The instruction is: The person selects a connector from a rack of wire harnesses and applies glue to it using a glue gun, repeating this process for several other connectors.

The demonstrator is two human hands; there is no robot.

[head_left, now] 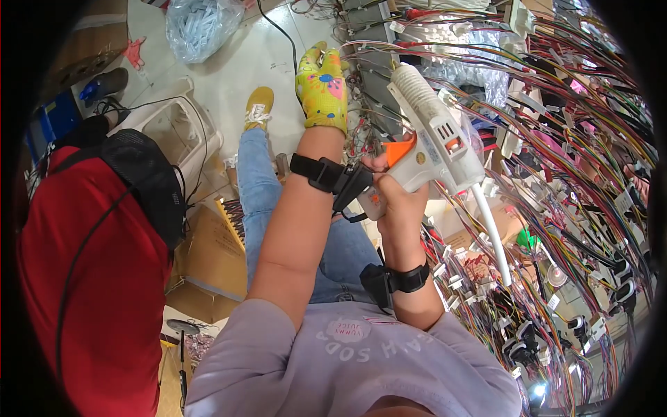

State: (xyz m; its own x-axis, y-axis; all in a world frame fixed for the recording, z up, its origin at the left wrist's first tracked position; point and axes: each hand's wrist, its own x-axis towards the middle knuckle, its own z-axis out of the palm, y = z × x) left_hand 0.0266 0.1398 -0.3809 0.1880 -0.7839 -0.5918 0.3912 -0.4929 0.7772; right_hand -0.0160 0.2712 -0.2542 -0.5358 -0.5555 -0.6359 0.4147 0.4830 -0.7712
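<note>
My left hand [324, 90], in a yellow flowered glove, reaches away from me beside the edge of the wire rack. Its fingers are curled together, and thin wires [365, 44] run up to the fingertips. Whatever lies between them is too small to make out. In my bare right hand [401, 198] is a white hot glue gun [434, 135], gripped by its handle near the orange trigger [399, 150]. The gun's ribbed front points away from me. A long white glue stick [493, 236] sticks out of its back and hangs down toward the right.
Dense bundles of coloured wires with white connectors [549, 132] fill the right side. A person in red [97, 264] sits close on my left, beside a white plastic stool [174, 118]. Cardboard boxes [208, 254] and a clear bag of white parts [201, 28] stand on the floor.
</note>
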